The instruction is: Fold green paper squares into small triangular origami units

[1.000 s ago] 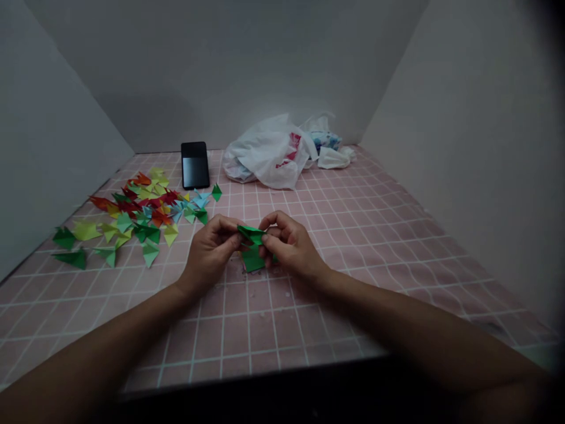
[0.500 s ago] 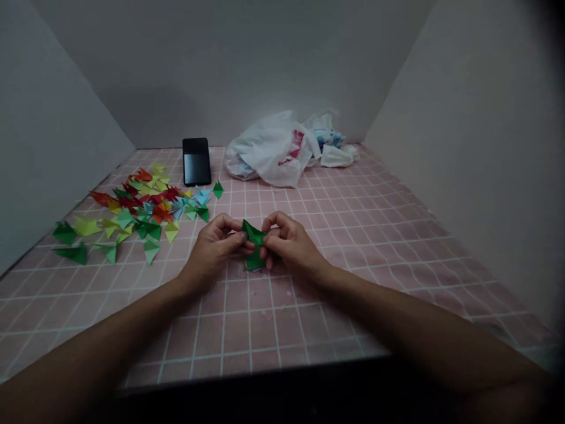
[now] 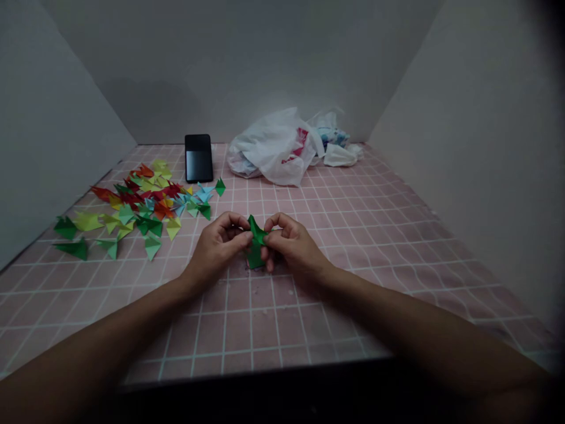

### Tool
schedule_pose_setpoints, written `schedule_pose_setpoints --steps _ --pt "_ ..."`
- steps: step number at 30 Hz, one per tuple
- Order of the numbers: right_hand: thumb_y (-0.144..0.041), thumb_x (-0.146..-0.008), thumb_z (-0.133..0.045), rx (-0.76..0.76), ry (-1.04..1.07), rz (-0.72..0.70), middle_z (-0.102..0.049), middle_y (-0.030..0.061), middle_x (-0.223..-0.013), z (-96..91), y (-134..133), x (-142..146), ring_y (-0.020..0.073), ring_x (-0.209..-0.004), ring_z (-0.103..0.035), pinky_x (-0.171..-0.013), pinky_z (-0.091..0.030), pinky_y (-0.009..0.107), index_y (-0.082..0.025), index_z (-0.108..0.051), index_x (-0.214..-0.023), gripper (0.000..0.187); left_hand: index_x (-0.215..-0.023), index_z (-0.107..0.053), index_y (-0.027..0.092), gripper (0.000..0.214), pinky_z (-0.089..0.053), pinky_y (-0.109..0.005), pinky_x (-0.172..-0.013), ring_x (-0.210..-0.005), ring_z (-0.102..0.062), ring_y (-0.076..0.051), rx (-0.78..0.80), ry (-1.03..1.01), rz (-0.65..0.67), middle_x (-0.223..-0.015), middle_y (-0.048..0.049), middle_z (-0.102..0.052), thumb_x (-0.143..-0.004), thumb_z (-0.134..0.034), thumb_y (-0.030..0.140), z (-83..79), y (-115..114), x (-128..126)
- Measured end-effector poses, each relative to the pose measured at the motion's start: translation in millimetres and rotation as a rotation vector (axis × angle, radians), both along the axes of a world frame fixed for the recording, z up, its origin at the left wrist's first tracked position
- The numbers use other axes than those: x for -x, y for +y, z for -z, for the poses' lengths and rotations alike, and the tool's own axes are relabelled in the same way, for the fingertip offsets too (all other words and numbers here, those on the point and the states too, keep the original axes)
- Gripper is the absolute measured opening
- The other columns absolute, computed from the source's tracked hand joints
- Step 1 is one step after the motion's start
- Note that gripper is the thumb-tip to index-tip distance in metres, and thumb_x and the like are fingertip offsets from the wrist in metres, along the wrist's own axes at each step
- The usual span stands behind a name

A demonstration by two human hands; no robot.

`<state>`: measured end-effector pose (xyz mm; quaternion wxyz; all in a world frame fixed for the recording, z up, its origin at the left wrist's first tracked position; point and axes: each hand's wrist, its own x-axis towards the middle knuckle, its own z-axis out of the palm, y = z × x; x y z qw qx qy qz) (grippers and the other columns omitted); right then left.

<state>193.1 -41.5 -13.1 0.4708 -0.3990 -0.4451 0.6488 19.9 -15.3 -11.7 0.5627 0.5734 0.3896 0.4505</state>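
Observation:
A green piece of origami paper, partly folded, is held between both hands just above the table. My left hand is closed, pinching the paper's upper left edge between thumb and forefinger. On the other side, my right hand pinches the right edge, with its lower fingers curled beneath. A pointed flap stands up between the fingertips. Some folds are hidden behind the fingers. To the left lies a spread of folded paper pieces in green, yellow, red, orange and light blue.
A black phone lies at the back of the pink checked tablecloth. Right of it sit a crumpled white plastic bag and a smaller bundle. Pale walls close in the table's back and sides.
The green paper's upper flap has shifted slightly right and stands more upright. My left fingers have moved a little along its edge. The whole view has shifted slightly.

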Motion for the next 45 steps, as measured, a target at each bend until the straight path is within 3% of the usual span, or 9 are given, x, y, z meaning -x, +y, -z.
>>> schedule_pose_setpoints --steps 9,16,19,23,29,40,45 --pt "-0.022 -0.079 -0.062 -0.062 -0.047 -0.028 -0.065 -0.0093 -0.056 0.5 -2.6 3.9 0.0104 -0.04 -0.057 -0.042 -0.044 0.02 -0.025 -0.044 -0.09 0.021 -0.083 -0.054 0.018 0.029 -0.049 -0.021 -0.06 -0.065 -0.056 -0.009 -0.022 -0.019 -0.046 -0.076 0.0043 -0.058 -0.07 -0.079 0.024 1.8 1.0 -4.0" --pt "-0.027 -0.086 -0.064 -0.112 -0.074 -0.063 -0.065 -0.0071 -0.06 0.2 -4.9 4.5 0.0092 -0.044 -0.057 -0.045 -0.046 0.02 -0.024 -0.046 -0.089 0.018 -0.094 -0.054 0.02 0.034 -0.051 -0.024 -0.065 -0.072 -0.06 -0.01 -0.066 -0.005 -0.123 -0.088 0.0023 -0.06 -0.07 -0.078 0.021 2.0 -0.6 -4.4" --pt "-0.038 -0.092 -0.06 -0.112 -0.037 -0.042 -0.064 -0.006 -0.06 0.8 -3.2 1.8 0.0089 -0.044 -0.057 -0.044 -0.045 0.02 -0.023 -0.048 -0.088 0.02 -0.1 -0.058 0.019 0.033 -0.051 -0.024 -0.064 -0.073 -0.06 -0.011 -0.077 0.014 -0.097 -0.09 0.0003 -0.061 -0.073 -0.076 0.022 0.1 0.2 -3.8" --pt "-0.04 -0.092 -0.062 -0.065 -0.032 0.003 -0.063 -0.0067 -0.058 2.1 0.3 -1.5 0.0082 -0.042 -0.056 -0.043 -0.041 0.018 -0.022 -0.05 -0.087 0.023 -0.099 -0.059 0.018 0.029 -0.051 -0.024 -0.062 -0.07 -0.059 -0.011 -0.099 0.027 -0.052 -0.091 -0.0006 -0.062 -0.075 -0.074 0.023 -1.9 -0.1 -2.7" --pt "-0.04 -0.086 -0.071 -0.044 0.029 -0.086 -0.067 -0.0052 -0.062 4.1 2.4 -2.0 0.0092 -0.045 -0.059 -0.045 -0.043 0.019 -0.021 -0.052 -0.088 0.027 -0.099 -0.058 0.018 0.028 -0.053 -0.026 -0.064 -0.07 -0.062 -0.012 -0.105 0.029 -0.02 -0.089 -0.0001 -0.062 -0.077 -0.074 0.023 -2.3 -2.6 -2.6" --pt "-0.035 -0.089 -0.065 -0.18 -0.277 -0.004 -0.058 -0.0036 -0.064 -1.1 -0.8 -1.9 0.0095 -0.052 -0.053 -0.047 -0.041 0.022 -0.021 -0.052 -0.082 0.02 -0.097 -0.062 0.018 0.025 -0.051 -0.023 -0.064 -0.071 -0.06 -0.012 -0.115 0.037 -0.025 -0.088 -0.0003 -0.063 -0.077 -0.076 0.023 -4.1 -5.6 -2.5" --pt "-0.03 -0.088 -0.062 -0.202 -0.312 0.044 -0.055 -0.0042 -0.064 -3.5 -3.7 -0.5 0.0106 -0.055 -0.053 -0.049 -0.04 0.023 -0.022 -0.054 -0.086 0.012 -0.096 -0.061 0.019 0.023 -0.051 -0.023 -0.065 -0.072 -0.06 -0.012 -0.126 0.045 0.006 -0.087 0.0001 -0.063 -0.077 -0.075 0.022 -3.1 -4.8 -2.7"
